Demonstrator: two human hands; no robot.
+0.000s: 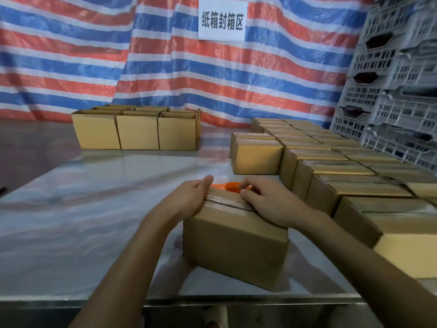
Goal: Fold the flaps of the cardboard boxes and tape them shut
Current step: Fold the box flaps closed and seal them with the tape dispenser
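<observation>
Light is dim, soft and even, seemingly from overhead, with no hard beam. The shiny grey metal bench carries a pale sheen and smeared reflections of the red, white and blue striped plastic tarp. A faint shadow sits beneath the nearest brown cardboard box, and the bottom edge of the view falls to near black. The wide lens bows the tarp's stripes and tilts the grey plastic lattice crates at the right edge. Detail is soft throughout. The right grip and the orange plastic tape dispenser at its fingertips are blurred, while the white paper sign stays legible.
</observation>
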